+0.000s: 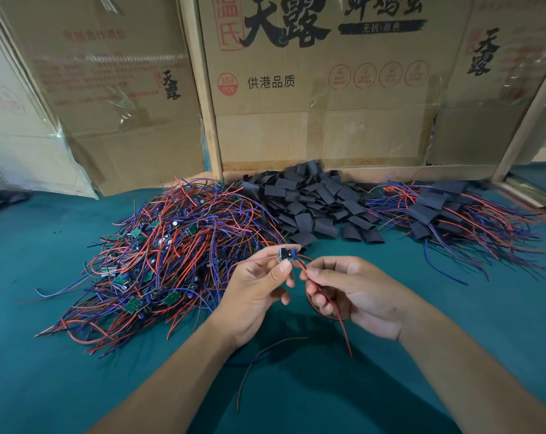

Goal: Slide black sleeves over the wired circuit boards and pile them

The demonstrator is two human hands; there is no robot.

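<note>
Holding one small circuit board (286, 255) above the green table (46, 386), the left hand (255, 292) pinches it between thumb and forefinger, the other fingers curled loosely beneath. The right hand (353, 296) is just beside it, thumb and forefinger pinching the board's red wire (326, 308), which loops down past the palm and ends free above the table. A second wire, thin and reddish, runs leftward from the board. No sleeve is on this board. Three heaps lie across the table behind the hands. At left is the largest, a tangle of bare boards (171, 245) with red and blue wires; about a dozen green boards show among the strands, and the rest are too buried to count. In the middle is a mound of loose black sleeves (315, 202), several dozen flattened tubes, too overlapped for an exact count. At right sits the finished pile (437, 208), where roughly ten sleeved boards can be made out, their wires fanning toward the right edge. The sleeves mound touches the bare boards on one side and nearly meets the finished pile on the other. One stray dark wire (253, 368) lies on the table below the wrists. Three cardboard boxes (321, 98) with printed lettering stand upright behind the heaps, with wooden posts (203, 89) between them.
</note>
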